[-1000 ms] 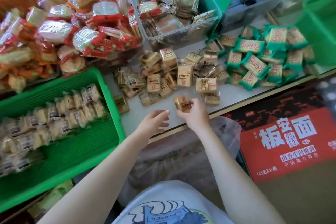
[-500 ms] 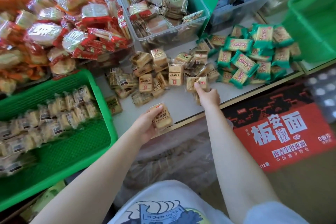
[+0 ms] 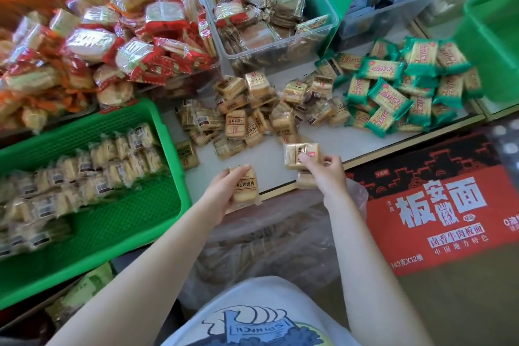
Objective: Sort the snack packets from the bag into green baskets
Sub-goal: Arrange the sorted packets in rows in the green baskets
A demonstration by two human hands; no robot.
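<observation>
Left hand (image 3: 222, 191): fingers curled round one tan toast packet (image 3: 245, 187), held above the near edge of the white counter (image 3: 269, 174). Right hand (image 3: 327, 174): pinching a second tan packet (image 3: 297, 156) by its near edge, lifted just clear of the counter; another tan packet (image 3: 306, 180) lies on the counter lip just under this hand, and whether the fingers touch it cannot be told. Loose tan pile (image 3: 261, 112): centre of counter, far side of both hands. Green-wrapped cracker pile (image 3: 398, 93): right of the tan pile, the two touching at their border. Green basket (image 3: 118, 222): near left, its right rim beside the left hand, like packets lying in rows across its far half, bare mesh on the near half. Clear bag (image 3: 269, 244): below the counter edge between the forearms, more packets visible inside. Step in hand, as judged: gathering tan packets for the basket; best stacked label-up in the left hand, then laid in line with the existing rows. Edges: the packet on the counter lip could slip off if nudged. Room: open counter between hands and pile; the way left over the basket rim looks unobstructed. Second green basket (image 3: 494, 45): far right. Red noodle carton (image 3: 438, 219): near right.
</observation>
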